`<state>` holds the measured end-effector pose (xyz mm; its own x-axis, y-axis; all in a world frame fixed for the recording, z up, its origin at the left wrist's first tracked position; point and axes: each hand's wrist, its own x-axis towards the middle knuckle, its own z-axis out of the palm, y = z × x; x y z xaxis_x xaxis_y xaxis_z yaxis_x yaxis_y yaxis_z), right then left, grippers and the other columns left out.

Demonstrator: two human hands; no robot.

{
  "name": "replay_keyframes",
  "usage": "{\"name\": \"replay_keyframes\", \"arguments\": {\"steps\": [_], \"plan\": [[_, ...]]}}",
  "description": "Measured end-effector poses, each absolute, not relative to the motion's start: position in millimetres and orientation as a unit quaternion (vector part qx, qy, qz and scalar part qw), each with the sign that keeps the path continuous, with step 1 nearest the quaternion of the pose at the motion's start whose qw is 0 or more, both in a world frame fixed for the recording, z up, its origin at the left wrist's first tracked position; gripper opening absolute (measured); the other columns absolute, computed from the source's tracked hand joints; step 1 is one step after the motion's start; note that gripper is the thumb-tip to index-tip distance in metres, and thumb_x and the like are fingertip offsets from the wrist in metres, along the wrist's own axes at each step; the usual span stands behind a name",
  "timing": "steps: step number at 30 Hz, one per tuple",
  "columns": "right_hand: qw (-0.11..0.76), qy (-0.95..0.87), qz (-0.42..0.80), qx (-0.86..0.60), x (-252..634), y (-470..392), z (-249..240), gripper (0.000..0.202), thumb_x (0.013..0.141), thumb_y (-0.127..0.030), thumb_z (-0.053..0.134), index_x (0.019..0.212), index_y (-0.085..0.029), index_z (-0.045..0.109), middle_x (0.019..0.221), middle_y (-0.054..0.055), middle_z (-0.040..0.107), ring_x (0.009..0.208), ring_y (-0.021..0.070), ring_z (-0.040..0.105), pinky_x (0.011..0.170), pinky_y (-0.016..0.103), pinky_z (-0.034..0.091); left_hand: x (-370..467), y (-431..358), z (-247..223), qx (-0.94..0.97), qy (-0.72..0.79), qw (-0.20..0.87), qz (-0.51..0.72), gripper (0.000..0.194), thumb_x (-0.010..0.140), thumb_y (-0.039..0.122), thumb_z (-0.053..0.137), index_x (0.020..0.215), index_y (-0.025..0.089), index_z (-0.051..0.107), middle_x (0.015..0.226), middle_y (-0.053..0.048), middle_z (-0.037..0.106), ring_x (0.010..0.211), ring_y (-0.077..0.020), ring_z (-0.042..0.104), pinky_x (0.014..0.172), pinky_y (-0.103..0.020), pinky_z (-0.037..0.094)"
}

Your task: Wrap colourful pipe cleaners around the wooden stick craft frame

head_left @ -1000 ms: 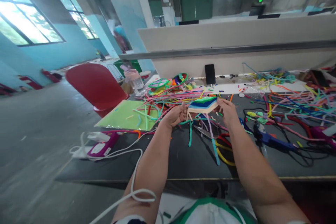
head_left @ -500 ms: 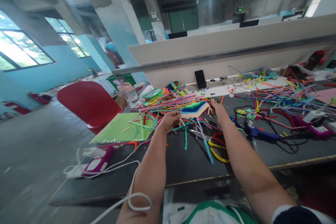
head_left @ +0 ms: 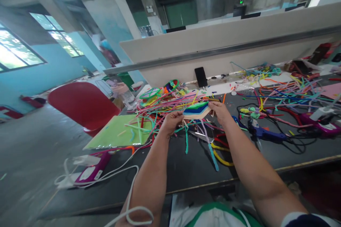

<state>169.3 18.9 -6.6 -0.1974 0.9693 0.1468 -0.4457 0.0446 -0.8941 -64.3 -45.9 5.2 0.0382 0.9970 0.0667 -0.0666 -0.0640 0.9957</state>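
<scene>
Between my two hands is a striped piece of pipe cleaners laid side by side (head_left: 196,110), with green, blue, light blue and cream bands. It is held above the dark table. My left hand (head_left: 172,122) pinches its left end, fingers closed. At the right end, my right hand (head_left: 217,111) grips it between thumb and fingers. Loose pipe cleaners (head_left: 210,149) in lilac and teal lie below the piece. Scissors (head_left: 201,136) with a metal blade lie just under it, partly covered, beside yellow curved handles (head_left: 222,158).
A green sheet (head_left: 112,133) lies left, near a purple power strip (head_left: 93,168) with white cables. To the right are a blue glue gun (head_left: 268,134) and tangled pipe cleaners (head_left: 290,92). A phone (head_left: 200,77) leans against the divider. A red chair (head_left: 82,104) stands left.
My right hand has shifted, its fingers now closed over the right end of the striped piece. The view has tilted slightly down and turned right. Both hands keep hold of the piece.
</scene>
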Motion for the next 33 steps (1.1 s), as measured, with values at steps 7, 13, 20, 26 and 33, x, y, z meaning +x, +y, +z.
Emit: {"name": "replay_keyframes", "arguments": {"steps": [7,13,20,26,33], "plan": [[0.592,-0.381,0.646,-0.295,164,23,-14,0.033,0.050,-0.044,0.082,0.068,-0.019,0.069,0.064,0.000,0.071,0.055,0.0168,0.063,0.054,0.029,0.053,-54,-48,6,0.459,0.454,0.533,0.547,0.039,0.059,0.029,0.081,0.091,0.011,0.066,0.075,-0.004,0.071,0.061,-0.0174,0.068,0.061,-0.027,0.054],[0.579,-0.420,0.634,-0.294,167,19,-8,0.027,0.060,-0.042,0.078,0.071,-0.019,0.070,0.068,0.001,0.071,0.061,0.0170,0.064,0.059,0.029,0.054,-66,-48,9,0.491,0.417,0.582,0.496,0.044,0.071,0.035,0.074,0.106,0.012,0.064,0.085,-0.008,0.073,0.073,-0.0197,0.070,0.065,-0.028,0.056],[0.589,-0.387,0.642,-0.303,163,18,-8,0.025,0.063,-0.042,0.076,0.067,-0.019,0.067,0.064,0.000,0.070,0.057,0.0170,0.063,0.058,0.030,0.053,-64,-45,7,0.466,0.430,0.556,0.538,0.044,0.072,0.031,0.074,0.109,0.011,0.062,0.087,-0.009,0.072,0.071,-0.0186,0.070,0.066,-0.027,0.056],[0.648,-0.329,0.630,-0.273,173,21,0,0.027,0.068,-0.044,0.072,0.075,-0.019,0.065,0.069,0.002,0.071,0.062,0.0194,0.067,0.060,0.033,0.055,-66,-47,16,0.375,0.338,0.616,0.605,0.057,0.085,0.061,0.044,0.118,0.017,0.056,0.114,-0.013,0.066,0.104,-0.0234,0.064,0.087,-0.041,0.053],[0.710,-0.321,0.580,-0.237,171,20,3,0.029,0.065,-0.047,0.071,0.075,-0.020,0.064,0.072,0.002,0.071,0.071,0.0201,0.068,0.065,0.032,0.056,-18,-57,7,0.410,0.341,0.697,0.480,0.041,0.080,0.033,0.066,0.116,0.013,0.057,0.111,-0.017,0.066,0.098,-0.0250,0.066,0.083,-0.039,0.054]]}}
